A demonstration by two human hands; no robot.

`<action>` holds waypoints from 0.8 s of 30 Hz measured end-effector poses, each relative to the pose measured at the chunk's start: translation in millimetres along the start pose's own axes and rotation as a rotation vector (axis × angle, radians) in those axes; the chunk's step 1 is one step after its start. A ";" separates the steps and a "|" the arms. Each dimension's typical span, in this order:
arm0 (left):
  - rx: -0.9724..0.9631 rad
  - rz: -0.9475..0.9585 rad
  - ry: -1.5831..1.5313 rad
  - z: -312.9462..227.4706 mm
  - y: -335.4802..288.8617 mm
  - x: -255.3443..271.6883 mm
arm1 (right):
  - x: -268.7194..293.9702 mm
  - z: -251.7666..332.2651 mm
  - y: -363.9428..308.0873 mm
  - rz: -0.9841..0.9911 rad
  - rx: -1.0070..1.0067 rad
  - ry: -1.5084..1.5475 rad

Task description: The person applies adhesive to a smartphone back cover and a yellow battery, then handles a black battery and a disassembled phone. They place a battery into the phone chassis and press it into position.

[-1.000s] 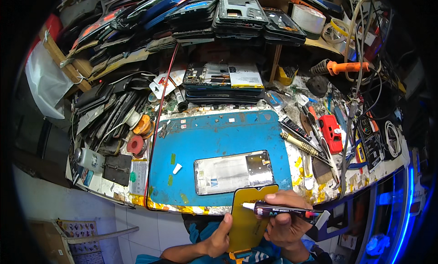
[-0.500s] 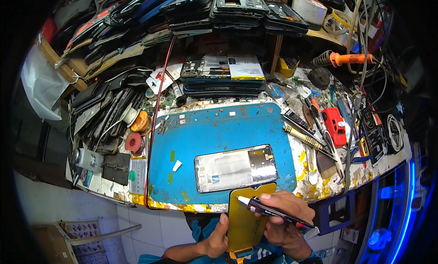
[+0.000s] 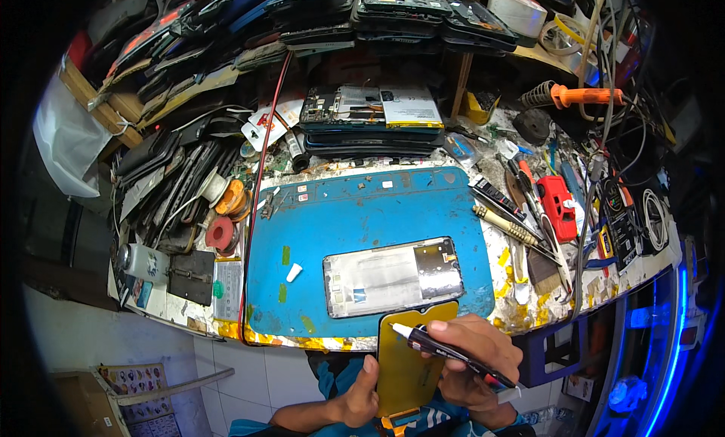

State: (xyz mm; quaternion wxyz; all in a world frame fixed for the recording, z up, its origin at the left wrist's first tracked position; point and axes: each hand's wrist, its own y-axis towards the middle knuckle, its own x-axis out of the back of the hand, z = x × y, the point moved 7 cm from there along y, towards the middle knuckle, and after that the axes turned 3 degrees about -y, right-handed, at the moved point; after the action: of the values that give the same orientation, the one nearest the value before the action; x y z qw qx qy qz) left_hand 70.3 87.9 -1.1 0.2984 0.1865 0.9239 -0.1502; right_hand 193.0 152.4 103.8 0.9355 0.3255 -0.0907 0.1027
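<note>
My left hand [image 3: 358,396] holds a phone screen panel [image 3: 404,380] by its left edge, thumb along the side. The panel's yellow back faces up, with an orange ribbon cable [image 3: 400,420] at its lower end. In my right hand [image 3: 483,352] is a slim black glue tube [image 3: 455,352], pinched between thumb and fingers. Its white nozzle points left, at the panel's upper left; whether the tip touches is unclear. Just beyond the panel, a phone frame [image 3: 370,284] lies on the blue mat [image 3: 355,218]. A small white cap [image 3: 294,272] rests left of the frame.
Stacked phone parts [image 3: 370,139] stand behind the mat. Right of it lie tweezers, a brush [image 3: 541,275], a red tool [image 3: 556,208] and hanging cables. Solder spools [image 3: 220,234], a clear bottle [image 3: 143,263] and a battery [image 3: 228,290] sit at the left.
The view has shifted slightly. The nozzle tip has moved a little left and down over the panel's top edge area; both hands keep their holds.
</note>
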 end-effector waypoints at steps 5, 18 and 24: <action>-0.022 0.032 -0.058 -2.6 -0.3 -4.7 | -2.5 0.8 0.5 -0.019 0.022 -0.013; -0.026 0.004 -0.021 3.0 -4.1 1.2 | -3.8 4.6 1.9 -0.021 0.062 -0.022; 0.009 0.041 -0.038 3.0 -4.5 -1.2 | -3.3 3.8 0.8 -0.033 0.035 -0.017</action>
State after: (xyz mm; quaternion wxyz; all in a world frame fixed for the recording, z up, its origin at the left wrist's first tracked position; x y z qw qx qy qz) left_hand 70.7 82.4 -2.0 0.3180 0.2037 0.9134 -0.1518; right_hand 189.2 150.2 106.5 0.9305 0.3442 -0.0913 0.0863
